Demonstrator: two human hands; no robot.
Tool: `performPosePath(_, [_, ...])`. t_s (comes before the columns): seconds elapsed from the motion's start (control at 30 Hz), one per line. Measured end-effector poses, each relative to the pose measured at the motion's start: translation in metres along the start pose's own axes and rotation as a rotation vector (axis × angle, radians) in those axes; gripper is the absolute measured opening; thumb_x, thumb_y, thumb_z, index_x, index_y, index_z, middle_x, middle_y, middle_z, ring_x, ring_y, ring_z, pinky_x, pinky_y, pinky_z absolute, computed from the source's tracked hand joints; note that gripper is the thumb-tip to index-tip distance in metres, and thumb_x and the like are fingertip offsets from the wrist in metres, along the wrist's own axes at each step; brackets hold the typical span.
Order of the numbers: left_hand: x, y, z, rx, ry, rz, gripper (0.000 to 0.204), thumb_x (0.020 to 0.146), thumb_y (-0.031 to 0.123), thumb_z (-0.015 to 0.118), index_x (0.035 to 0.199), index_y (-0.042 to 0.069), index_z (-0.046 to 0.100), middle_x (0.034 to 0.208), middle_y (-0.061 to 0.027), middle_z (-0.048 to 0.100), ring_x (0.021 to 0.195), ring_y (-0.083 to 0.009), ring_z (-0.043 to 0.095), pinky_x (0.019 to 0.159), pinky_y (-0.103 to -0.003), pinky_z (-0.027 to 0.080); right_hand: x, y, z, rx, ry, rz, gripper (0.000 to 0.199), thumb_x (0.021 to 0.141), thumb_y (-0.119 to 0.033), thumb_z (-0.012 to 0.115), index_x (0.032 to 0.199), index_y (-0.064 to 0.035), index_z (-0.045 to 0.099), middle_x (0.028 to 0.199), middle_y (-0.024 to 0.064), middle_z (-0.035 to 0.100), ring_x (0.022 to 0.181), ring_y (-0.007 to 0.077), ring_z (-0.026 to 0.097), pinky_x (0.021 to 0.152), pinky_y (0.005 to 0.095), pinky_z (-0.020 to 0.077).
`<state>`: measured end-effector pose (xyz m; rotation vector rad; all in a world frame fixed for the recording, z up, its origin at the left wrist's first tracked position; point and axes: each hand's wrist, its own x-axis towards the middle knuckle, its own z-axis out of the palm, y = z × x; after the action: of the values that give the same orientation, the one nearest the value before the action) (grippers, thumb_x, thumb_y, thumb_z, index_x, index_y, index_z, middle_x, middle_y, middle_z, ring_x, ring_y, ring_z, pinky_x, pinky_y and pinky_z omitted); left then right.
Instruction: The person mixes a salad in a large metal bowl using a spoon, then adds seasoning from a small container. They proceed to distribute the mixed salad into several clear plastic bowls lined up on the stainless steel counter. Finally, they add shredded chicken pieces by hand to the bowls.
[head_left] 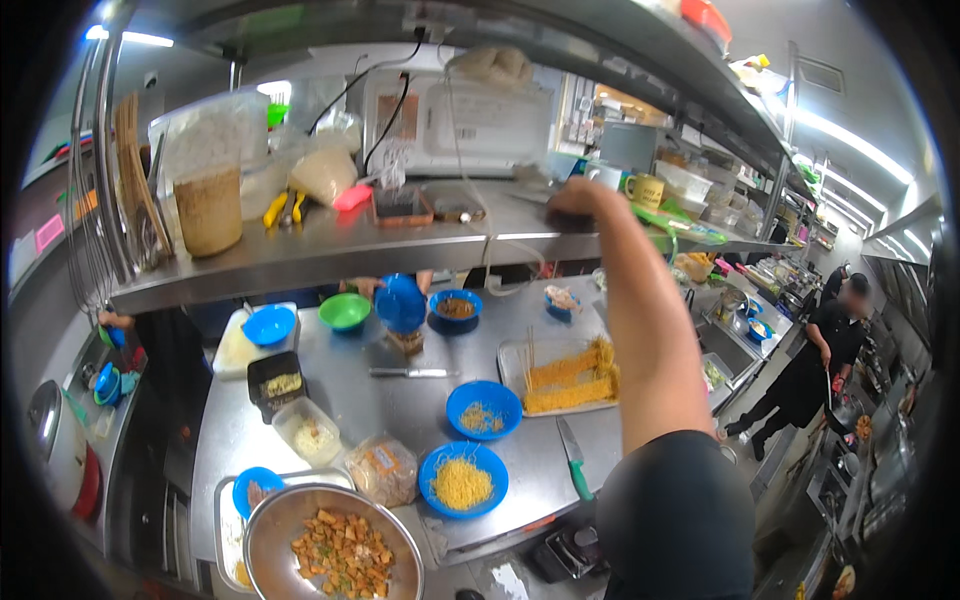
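My right arm, in a black sleeve, stretches up and forward to the steel shelf above the table. There my right hand is over the shelf surface, its fingers dark and smeared. Beside its fingertips lies a blurred greyish thing whose kind I cannot make out, nor whether I grip it. A yellow mug and a white cup stand just right of the hand. Below the forearm, a metal tray holds yellow-coated skewered pieces. My left hand is out of view.
Across the table, a co-worker's hands hold a tilted blue bowl. A green-handled knife and another knife lie on the steel table. Noodles fill a blue bowl; a large steel bowl holds browned chunks. Another person stands far right.
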<state>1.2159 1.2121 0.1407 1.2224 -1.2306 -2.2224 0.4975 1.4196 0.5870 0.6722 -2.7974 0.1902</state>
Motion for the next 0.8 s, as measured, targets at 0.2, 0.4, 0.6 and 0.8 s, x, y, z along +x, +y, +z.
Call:
performPosePath(0.2, [-0.029,0.018,0.022,-0.005,0.115,-0.155,0.037,0.084,0.001,0.057,0.121,-0.006,0.059,0.108,-0.0124,0.065,0.098,-0.0267,0.064,0.088,-0.04,0.054,0.003,0.017,0.009,-0.22,-0.098,-0.137,0.044,0.081,-0.032,0.068,0.105,0.0049,0.072,0.102,0.0232,0.072,0.09,0.0328,0.071,0.077,0.0425,0.056])
performPosePath(0.4, [-0.05,0.02,0.041,-0.081,0.306,-0.078,0.037,0.084,0.004,0.056,0.119,-0.008,0.06,0.113,-0.0148,0.065,0.101,-0.0287,0.063,0.092,-0.042,0.052,-0.137,0.05,0.008,0.088,0.015,-0.119,0.039,0.091,-0.019,0.059,0.122,0.0044,0.06,0.096,0.0181,0.072,0.084,0.0287,0.069,0.076,0.0419,0.0538])
performPosePath(0.6, [-0.025,0.023,0.064,-0.233,0.359,0.028,0.036,0.082,0.003,0.055,0.114,-0.012,0.06,0.113,-0.0155,0.063,0.103,-0.028,0.062,0.098,-0.043,0.049,-0.23,0.003,0.236,0.337,-0.723,-0.204,0.058,0.076,-0.032,0.072,0.119,0.0067,0.063,0.107,0.0296,0.069,0.099,0.0372,0.067,0.088,0.0445,0.051])
performPosePath(0.8, [0.008,0.027,0.052,-0.227,0.478,-0.067,0.034,0.081,0.004,0.055,0.111,-0.011,0.061,0.111,-0.0145,0.064,0.101,-0.0253,0.063,0.099,-0.041,0.048,0.049,-0.028,0.587,0.274,-0.581,-0.094,0.039,0.082,-0.028,0.055,0.093,0.0043,0.073,0.097,0.0297,0.071,0.088,0.039,0.072,0.078,0.048,0.0546])
